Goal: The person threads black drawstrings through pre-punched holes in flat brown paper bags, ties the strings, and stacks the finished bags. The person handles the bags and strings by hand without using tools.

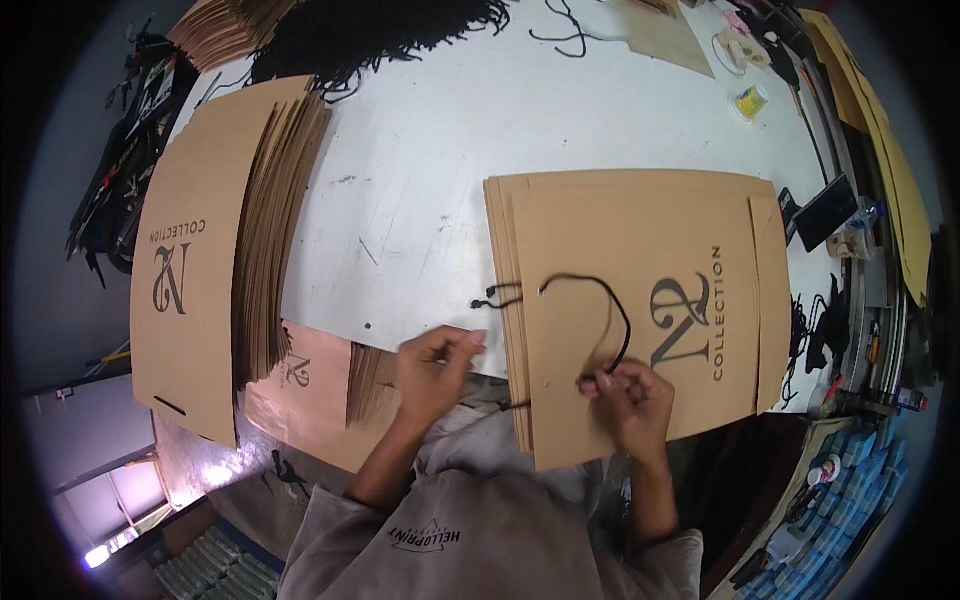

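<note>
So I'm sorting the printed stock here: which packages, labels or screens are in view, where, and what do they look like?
Flat kraft paper bags: centre stack under both hands, brown, dark logo.
Second bag stack: left, fanned, brown, same dark logo.
Phone-like dark screen: right table edge, black rectangle.
Small yellow tub: top right.

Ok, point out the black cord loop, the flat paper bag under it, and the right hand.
black cord loop point(605, 290), head view, top of its arc
flat paper bag point(620, 220), head view, bare brown face above the loop
right hand point(635, 395), head view, back of the hand
</note>
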A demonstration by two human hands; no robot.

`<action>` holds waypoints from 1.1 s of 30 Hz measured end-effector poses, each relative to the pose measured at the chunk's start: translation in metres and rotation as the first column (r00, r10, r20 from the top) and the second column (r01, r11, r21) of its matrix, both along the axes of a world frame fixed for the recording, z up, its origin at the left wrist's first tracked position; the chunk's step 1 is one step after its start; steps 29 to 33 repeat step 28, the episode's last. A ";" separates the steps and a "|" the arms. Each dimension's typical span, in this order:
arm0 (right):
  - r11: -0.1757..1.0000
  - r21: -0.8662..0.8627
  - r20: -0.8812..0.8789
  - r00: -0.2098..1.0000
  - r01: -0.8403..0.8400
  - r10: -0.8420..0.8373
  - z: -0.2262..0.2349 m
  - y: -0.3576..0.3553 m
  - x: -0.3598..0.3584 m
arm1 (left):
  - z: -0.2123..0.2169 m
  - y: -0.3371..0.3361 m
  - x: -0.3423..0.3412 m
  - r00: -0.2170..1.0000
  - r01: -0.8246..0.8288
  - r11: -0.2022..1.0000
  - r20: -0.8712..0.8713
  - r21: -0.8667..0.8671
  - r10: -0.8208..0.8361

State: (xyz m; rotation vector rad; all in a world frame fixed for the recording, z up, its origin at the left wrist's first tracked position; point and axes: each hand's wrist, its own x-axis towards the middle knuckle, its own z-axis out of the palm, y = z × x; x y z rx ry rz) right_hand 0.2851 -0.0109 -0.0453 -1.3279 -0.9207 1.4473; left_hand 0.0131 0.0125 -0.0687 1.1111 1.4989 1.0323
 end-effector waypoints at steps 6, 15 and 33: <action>0.982 0.184 -0.033 0.998 -0.041 0.048 0.009 0.021 -0.021 | 0.023 0.002 0.039 0.986 0.084 0.992 0.151 -0.095 -0.069; 0.916 0.395 0.222 0.975 -0.077 -0.014 0.002 0.023 -0.043 | 0.023 0.007 0.036 0.917 0.227 0.972 0.350 -0.061 -0.192; 0.824 0.512 0.463 0.886 -0.241 -0.028 0.001 0.025 -0.042 | 0.018 0.011 0.039 0.880 0.378 0.925 0.321 -0.031 -0.349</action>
